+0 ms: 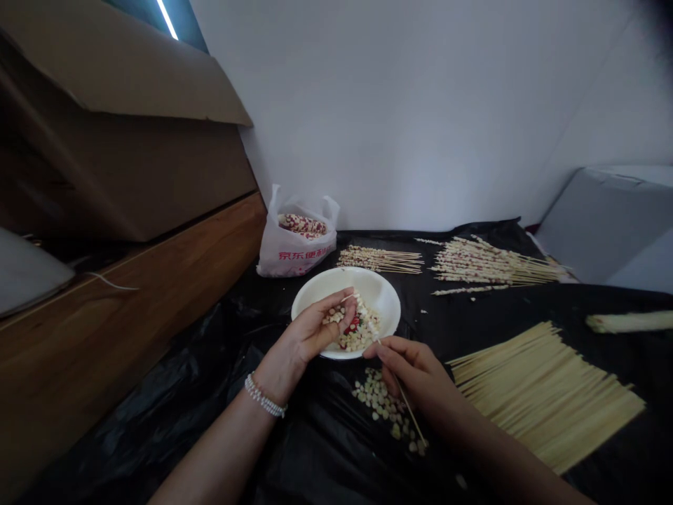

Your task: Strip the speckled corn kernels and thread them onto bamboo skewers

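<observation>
A thin wooden skewer (409, 408) slants up over the bowl, gripped by my right hand (413, 361) between thumb and fingers. Small white pieces (371, 319) are threaded along its upper part. My left hand (323, 324) is above the bowl, beside the skewer's loaded end, its fingers closed together with a pale sliver showing between them; I cannot make out exactly what it is. Beneath both hands, the white bowl (388, 301) holds loose cream-coloured, kernel-like pieces (357, 340) and something red. More pale greenish pieces (378, 394) lie in front of the bowl, partly behind my right hand.
Bare skewers (547, 393) are spread at right. Two groups of loaded skewers, a smaller one (376, 258) and a larger one (473, 263), lie behind. A white plastic bag (297, 252) stands behind the bowl. Black sheeting (221, 393) covers the surface; a cardboard box (131, 154) is at left.
</observation>
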A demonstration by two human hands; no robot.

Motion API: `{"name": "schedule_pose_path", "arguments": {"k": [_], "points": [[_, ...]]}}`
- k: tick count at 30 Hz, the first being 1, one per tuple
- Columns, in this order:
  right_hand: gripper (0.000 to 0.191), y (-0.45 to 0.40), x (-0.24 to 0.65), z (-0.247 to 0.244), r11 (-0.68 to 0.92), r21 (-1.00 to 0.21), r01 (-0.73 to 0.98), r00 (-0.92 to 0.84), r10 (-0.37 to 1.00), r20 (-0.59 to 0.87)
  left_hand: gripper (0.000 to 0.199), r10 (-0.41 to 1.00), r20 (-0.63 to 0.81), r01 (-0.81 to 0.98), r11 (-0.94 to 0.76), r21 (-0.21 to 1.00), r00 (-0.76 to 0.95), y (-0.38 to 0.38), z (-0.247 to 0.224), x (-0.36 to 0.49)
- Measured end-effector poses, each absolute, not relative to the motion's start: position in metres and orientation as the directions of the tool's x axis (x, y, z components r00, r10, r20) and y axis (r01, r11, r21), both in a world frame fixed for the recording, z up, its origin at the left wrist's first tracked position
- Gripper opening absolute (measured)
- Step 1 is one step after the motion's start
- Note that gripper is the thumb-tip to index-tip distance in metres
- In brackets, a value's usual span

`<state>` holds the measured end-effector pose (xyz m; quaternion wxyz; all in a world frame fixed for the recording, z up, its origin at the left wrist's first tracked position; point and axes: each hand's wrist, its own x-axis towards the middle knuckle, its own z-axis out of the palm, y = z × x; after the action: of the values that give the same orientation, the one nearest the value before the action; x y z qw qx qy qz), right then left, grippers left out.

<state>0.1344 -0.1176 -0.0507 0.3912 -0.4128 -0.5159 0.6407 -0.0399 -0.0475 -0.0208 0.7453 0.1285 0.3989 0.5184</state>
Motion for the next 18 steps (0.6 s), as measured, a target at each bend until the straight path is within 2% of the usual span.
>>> {"name": "schedule_pose_path", "arguments": {"k": [3,5,11,18], "points": [[0.036,-0.1175,0.1350,-0.0482,-0.198,-0.977,-0.084,-0.361,0.920,-0.156,0.055,0.863,-0.473,-0.652,0.464,0.599,0.180,-0.0471,-0.0236,-0.0444],[0.036,-0.1181,0.1346,-0.0463,-0.200,-0.977,-0.074,-0.365,0.917,-0.160,0.060,0.864,-0.472,-0.643,0.464,0.609,0.177,-0.0475,-0.0249,-0.0474],[0.035,-0.1196,0.1340,-0.0441,-0.168,-0.984,-0.062,-0.378,0.916,-0.132,0.045,0.869,-0.483,-0.670,0.419,0.613,0.102,-0.0497,-0.0178,-0.0457],[0.032,-0.1218,0.1329,-0.0481,-0.161,-0.984,-0.074,-0.414,0.903,-0.117,0.040,0.848,-0.520,-0.828,0.363,0.427,0.103,-0.0416,-0.0214,-0.0468]]}}
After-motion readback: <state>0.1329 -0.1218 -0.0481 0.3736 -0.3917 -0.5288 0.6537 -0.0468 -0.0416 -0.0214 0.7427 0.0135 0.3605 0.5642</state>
